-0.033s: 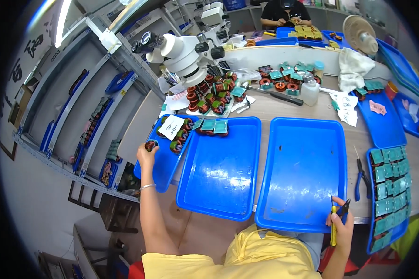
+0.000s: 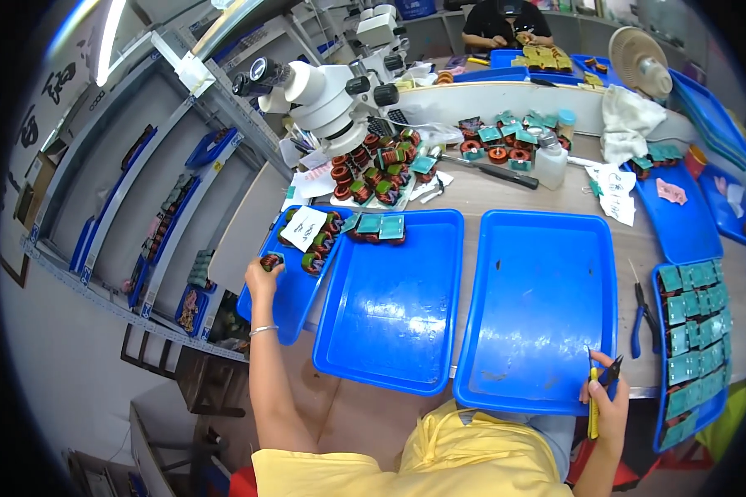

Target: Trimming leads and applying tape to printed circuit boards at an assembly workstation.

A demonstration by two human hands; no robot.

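Note:
At the left, my left hand (image 2: 262,280) pinches a copper-wound coil (image 2: 271,262) over the small blue tray (image 2: 283,311). Several similar coils (image 2: 312,262) lie in that tray's far part, under a white paper slip (image 2: 303,227) with handwriting. My right hand (image 2: 610,410) is closed around a slim yellow-handled tool (image 2: 593,414) and black-jawed pliers (image 2: 614,369), by the near right corner of a large blue tray (image 2: 547,311). The fingers partly hide both tools. Another large blue tray (image 2: 389,319) holds a few coils with teal boards (image 2: 380,226) at its far left corner.
A white microscope (image 2: 327,103) stands behind piled coils (image 2: 377,170). Farther right are a clear bottle (image 2: 550,161) and a black-handled tool (image 2: 506,172). Blue-handled pliers (image 2: 641,319) lie beside a tray of teal-topped parts (image 2: 695,331). Across the partition, a person (image 2: 508,26) works.
The coil in my left hand has turned slightly and shows more green. My right hand stays in nearly the same place with its tools.

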